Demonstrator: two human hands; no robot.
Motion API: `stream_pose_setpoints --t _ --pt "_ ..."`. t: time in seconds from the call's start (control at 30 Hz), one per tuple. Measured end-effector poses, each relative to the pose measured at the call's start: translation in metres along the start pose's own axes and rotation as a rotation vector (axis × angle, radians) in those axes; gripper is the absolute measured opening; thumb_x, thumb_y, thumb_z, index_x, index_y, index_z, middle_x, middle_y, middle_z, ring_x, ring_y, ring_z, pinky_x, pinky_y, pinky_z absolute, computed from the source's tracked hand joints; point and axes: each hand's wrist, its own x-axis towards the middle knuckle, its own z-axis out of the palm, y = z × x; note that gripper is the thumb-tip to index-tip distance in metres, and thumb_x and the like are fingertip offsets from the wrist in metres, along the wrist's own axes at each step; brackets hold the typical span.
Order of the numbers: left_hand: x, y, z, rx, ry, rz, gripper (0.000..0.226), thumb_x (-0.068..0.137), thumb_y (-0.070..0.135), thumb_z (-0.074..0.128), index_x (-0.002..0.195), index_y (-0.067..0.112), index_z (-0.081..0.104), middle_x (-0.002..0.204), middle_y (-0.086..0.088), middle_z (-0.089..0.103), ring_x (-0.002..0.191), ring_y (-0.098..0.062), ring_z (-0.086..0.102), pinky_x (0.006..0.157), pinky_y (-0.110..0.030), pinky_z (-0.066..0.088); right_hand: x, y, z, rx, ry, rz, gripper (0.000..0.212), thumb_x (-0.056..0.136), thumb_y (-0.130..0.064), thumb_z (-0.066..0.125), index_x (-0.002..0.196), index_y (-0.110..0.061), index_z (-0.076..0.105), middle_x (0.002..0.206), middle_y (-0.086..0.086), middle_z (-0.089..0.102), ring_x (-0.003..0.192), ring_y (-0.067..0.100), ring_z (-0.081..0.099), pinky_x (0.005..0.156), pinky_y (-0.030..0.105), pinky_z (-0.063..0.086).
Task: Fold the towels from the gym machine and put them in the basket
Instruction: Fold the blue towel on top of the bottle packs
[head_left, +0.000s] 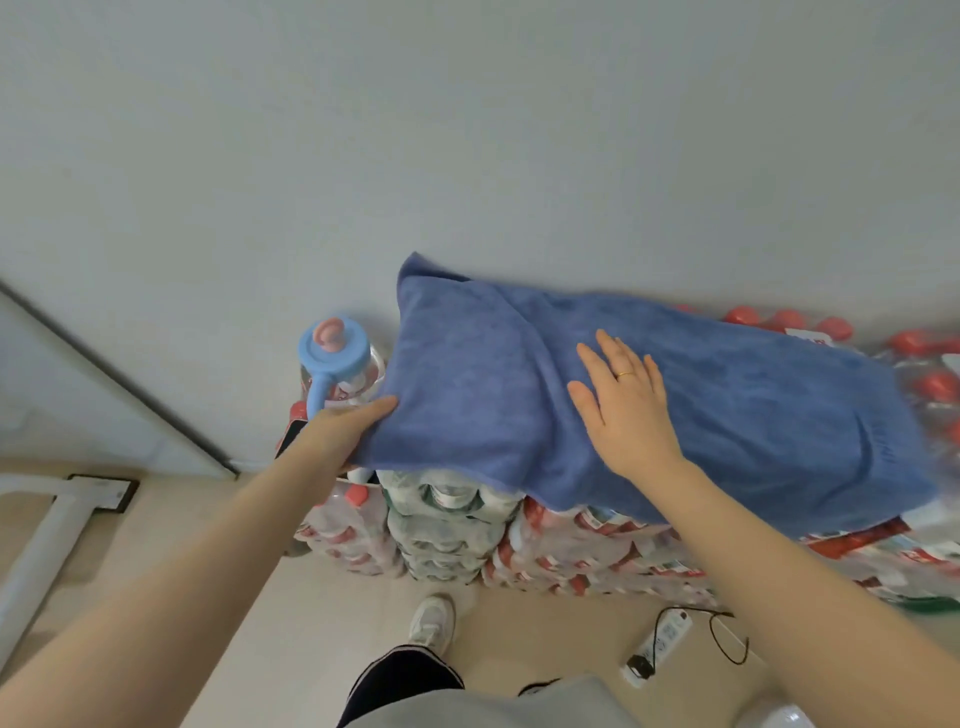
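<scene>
Head view: towel (467, 395) under flat right fingers (597, 358).

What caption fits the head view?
Left hand grips the blue towel edge; right hand presses it flat on stacked bottle packs.

Left hand (347, 427) fingers hidden under blue towel (675, 405); bottle packs (571, 551) blurred, cut off right.

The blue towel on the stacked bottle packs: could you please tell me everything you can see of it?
The blue towel looks like soft terry cloth in one plain colour. It lies spread over shrink-wrapped packs of red-capped bottles against the wall, and its near edge overhangs them. A crease runs across it. The left hand grips its left end, thumb on top. The right hand rests flat on its middle, fingers straight.
</scene>
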Motion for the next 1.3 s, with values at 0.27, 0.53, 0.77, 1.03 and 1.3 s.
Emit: stream_pose_setpoints --t 0.27,0.53,0.77,1.03,1.3 --pt "-0.075 0.037 0.093 0.528 0.341 0.719 0.016 0.085 0.020 0.060 0.088 0.006 0.053 0.076 -0.004 0.054 0.068 -0.020 0.047 0.059 -0.029 0.032 -0.067 0.088 -0.020 0.236 0.242 0.121 0.032 0.093 -0.016 0.050 0.124 -0.007 0.054 0.141 0.009 0.043 0.130 0.030 0.039 0.107 0.043 0.029" --pt "-0.090 0.031 0.234 0.679 0.123 0.927 0.021 0.093 0.017 0.049 0.098 0.004 0.065 0.107 -0.008 0.066 0.095 -0.028 0.058 0.071 -0.028 0.037 -0.128 0.193 -0.042 0.529 0.410 0.713 0.003 0.092 -0.007 0.047 0.091 -0.008 0.049 0.079 0.004 0.051 0.074 0.025 0.049 0.062 0.031 0.036" --pt "-0.114 0.003 0.304 0.668 -0.009 0.903 0.030 0.095 0.020 0.047 0.070 0.012 0.062 0.089 -0.008 0.061 0.086 -0.025 0.054 0.074 -0.032 0.044 -0.138 0.222 0.001 1.139 -0.112 1.057 0.029 0.095 -0.026 0.048 0.121 -0.013 0.051 0.109 0.007 0.054 0.107 0.029 0.052 0.091 0.038 0.040" --pt "-0.113 -0.007 0.311 0.880 -0.109 0.833 0.023 0.094 0.020 0.048 0.079 0.006 0.060 0.066 0.000 0.044 0.070 -0.019 0.046 0.063 -0.026 0.034 -0.133 0.211 0.012 1.296 0.176 0.964 0.029 0.095 -0.015 0.048 0.123 -0.009 0.051 0.110 0.003 0.056 0.101 0.020 0.050 0.086 0.035 0.039" --pt "-0.123 -0.005 0.304 0.458 -0.225 0.714 0.024 0.086 0.014 0.062 0.069 0.027 0.050 0.067 0.011 0.053 0.063 -0.004 0.050 0.063 -0.012 0.040 -0.143 0.167 -0.034 0.892 0.519 0.452 0.029 0.088 -0.007 0.054 0.062 -0.012 0.040 0.066 -0.003 0.041 0.053 0.004 0.039 0.053 0.013 0.034"
